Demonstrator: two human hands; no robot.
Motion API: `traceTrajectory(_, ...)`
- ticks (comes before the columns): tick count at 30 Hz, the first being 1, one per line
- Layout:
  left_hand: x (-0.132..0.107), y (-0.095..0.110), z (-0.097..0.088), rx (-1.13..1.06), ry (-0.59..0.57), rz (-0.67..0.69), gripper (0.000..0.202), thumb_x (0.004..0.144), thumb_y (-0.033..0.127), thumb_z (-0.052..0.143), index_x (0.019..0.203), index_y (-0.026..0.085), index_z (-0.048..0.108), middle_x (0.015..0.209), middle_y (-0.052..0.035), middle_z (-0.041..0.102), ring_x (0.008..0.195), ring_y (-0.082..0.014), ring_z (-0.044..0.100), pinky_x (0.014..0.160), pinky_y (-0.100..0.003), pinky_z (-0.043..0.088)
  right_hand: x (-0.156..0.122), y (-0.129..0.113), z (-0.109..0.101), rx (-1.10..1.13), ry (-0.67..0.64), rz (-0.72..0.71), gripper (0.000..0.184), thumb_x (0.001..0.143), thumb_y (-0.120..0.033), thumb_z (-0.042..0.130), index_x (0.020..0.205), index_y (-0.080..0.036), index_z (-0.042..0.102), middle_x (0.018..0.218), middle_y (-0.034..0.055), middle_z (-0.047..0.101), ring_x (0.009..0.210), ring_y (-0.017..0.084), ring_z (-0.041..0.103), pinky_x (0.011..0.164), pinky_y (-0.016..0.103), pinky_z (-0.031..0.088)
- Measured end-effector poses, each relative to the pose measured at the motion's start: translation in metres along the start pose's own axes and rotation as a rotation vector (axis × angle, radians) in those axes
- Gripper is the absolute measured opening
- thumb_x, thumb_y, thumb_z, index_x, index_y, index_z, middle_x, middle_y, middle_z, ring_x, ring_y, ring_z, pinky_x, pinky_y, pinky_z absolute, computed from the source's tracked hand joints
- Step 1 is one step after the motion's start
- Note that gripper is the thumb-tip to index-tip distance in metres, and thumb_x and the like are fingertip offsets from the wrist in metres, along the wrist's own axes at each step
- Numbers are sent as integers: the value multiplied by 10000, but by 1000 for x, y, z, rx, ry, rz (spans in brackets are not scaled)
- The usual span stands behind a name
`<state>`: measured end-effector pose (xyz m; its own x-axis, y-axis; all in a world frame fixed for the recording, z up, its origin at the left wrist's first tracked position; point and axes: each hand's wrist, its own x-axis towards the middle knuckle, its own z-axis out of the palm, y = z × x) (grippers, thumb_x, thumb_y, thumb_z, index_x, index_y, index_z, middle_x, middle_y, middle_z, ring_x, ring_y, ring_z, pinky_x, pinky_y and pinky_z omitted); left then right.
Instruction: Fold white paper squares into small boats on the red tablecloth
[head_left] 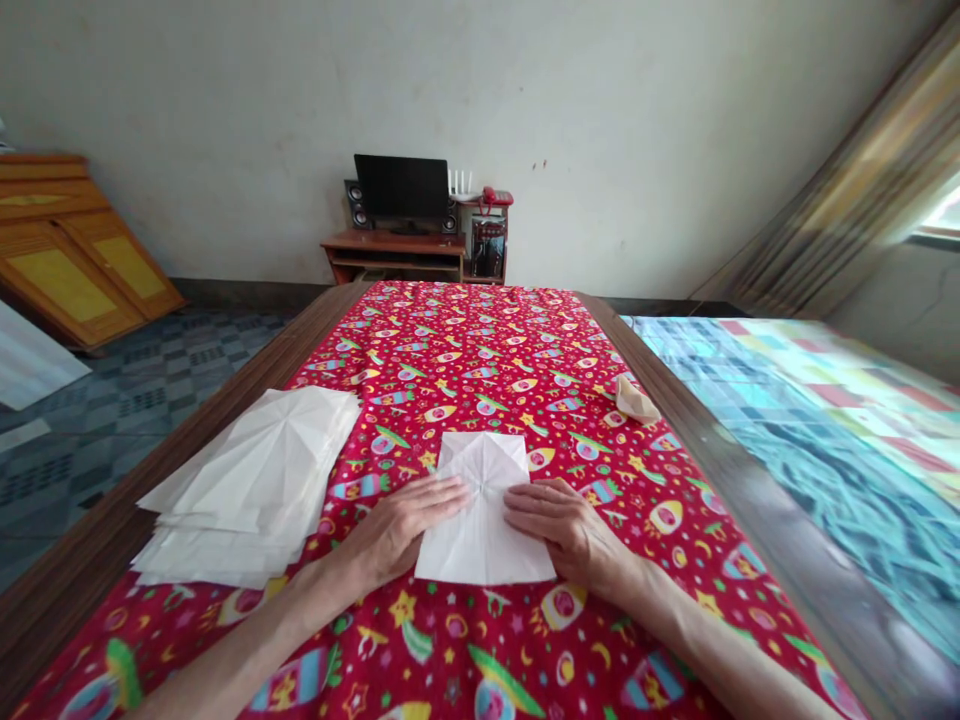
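A white creased sheet of paper (484, 500) lies flat on the red patterned tablecloth (480, 360) in front of me. My left hand (401, 525) rests flat on the sheet's left edge, fingers stretched out toward its middle. My right hand (566, 525) lies flat on the right edge, fingers pointing inward. Both hands press the paper down and hold nothing. The fingertips of the two hands are a short gap apart near the centre crease.
A stack of creased white sheets (255, 485) sits on the cloth to the left. A small crumpled beige piece (636, 400) lies near the table's right edge. A bed with a colourful cover (810, 420) stands to the right, a desk with a monitor (401, 190) at the far wall.
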<state>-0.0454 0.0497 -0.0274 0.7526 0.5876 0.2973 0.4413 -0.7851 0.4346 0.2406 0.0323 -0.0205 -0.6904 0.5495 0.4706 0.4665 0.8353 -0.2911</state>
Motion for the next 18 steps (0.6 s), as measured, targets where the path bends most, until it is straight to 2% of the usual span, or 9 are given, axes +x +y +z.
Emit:
traceTrajectory(4, 0, -1, 2, -47, 82, 12, 360, 919, 183, 436, 1240, 235, 592, 1229, -43, 639, 1184, -186, 563, 1041, -373, 427, -1, 3, 3, 102, 93, 87, 284, 889, -166, 471, 1077, -203, 680, 1005, 81, 718, 989, 203, 635, 844, 352, 518)
traceTrajectory(6, 1, -1, 2, -92, 169, -33, 287, 920, 205, 461, 1123, 217, 663, 1105, -49, 700, 1075, -183, 630, 962, -339, 485, -1, 3, 4, 189, 111, 201, 250, 898, -218, 491, 1036, -209, 700, 931, 72, 719, 877, 184, 648, 760, 296, 528)
traceTrajectory(9, 6, 2, 2, -120, 278, -199, 249, 922, 262, 480, 868, 184, 710, 867, -42, 729, 813, -158, 676, 761, -261, 531, 3, 4, 4, 259, 134, 486, 251, 898, -298, 502, 815, -199, 717, 768, 34, 682, 640, 134, 607, 559, 216, 465)
traceTrajectory(11, 11, 4, 2, -76, 305, -328, 329, 916, 307, 478, 688, 164, 666, 695, -25, 683, 636, -134, 627, 624, -225, 495, 9, 7, 5, 242, 142, 653, 328, 878, -331, 512, 616, -178, 637, 586, -6, 590, 511, 108, 521, 468, 201, 372)
traceTrajectory(13, 17, 4, 2, -11, 308, -453, 383, 902, 334, 476, 579, 163, 589, 572, -2, 612, 530, -115, 557, 545, -212, 433, 18, 11, 5, 207, 126, 760, 387, 859, -346, 514, 513, -174, 518, 462, -39, 450, 444, 87, 423, 427, 203, 277)
traceTrajectory(16, 27, 2, 1, 24, 300, -585, 301, 875, 334, 495, 633, 172, 570, 571, 17, 603, 523, -109, 545, 539, -211, 389, 30, 18, 7, 153, 112, 826, 402, 850, -348, 490, 490, -178, 426, 446, -51, 359, 432, 75, 351, 426, 212, 206)
traceTrajectory(18, 32, 1, -2, 18, 278, -622, 165, 864, 306, 509, 832, 179, 610, 623, 22, 635, 572, -124, 581, 568, -219, 391, 35, 20, 8, 99, 96, 845, 390, 845, -344, 489, 499, -179, 420, 465, -46, 373, 451, 79, 369, 443, 214, 208)
